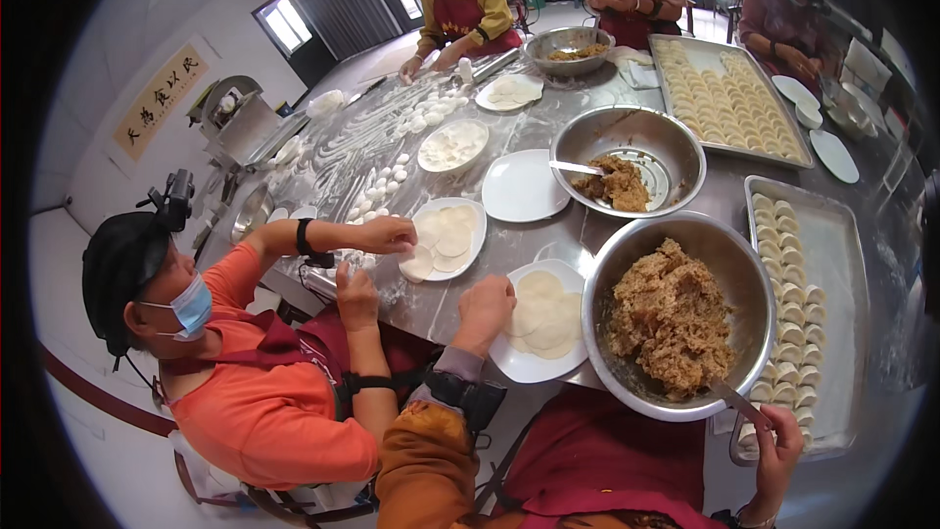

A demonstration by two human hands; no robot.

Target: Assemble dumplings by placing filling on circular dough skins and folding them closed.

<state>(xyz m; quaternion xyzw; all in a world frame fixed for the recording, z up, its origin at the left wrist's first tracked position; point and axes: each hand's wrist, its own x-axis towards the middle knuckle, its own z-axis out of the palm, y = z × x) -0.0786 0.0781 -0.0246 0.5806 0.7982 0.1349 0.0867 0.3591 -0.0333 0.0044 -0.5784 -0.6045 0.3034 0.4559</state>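
Observation:
My left hand [485,314] is curled at the left edge of a white plate [507,360] stacked with round dough wrappers [543,312]. Its fingertips are hidden, so whether they pinch anything does not show. With my right hand [777,452] I grip the end of a flat metal spatula [740,402]. The blade's tip goes into brown minced filling [672,319], heaped in a large steel bowl [764,308]. Just right of that bowl, a metal tray [844,382] holds rows of folded dumplings [789,330].
On my left, a co-worker [272,397] reaches to another wrapper plate [481,235]. Beyond stand a second filling bowl [679,139], a bare white plate [523,187] and a full dumpling tray [734,99]. Dough pieces [433,114] lie on the floury table [330,154]. Several people work across it.

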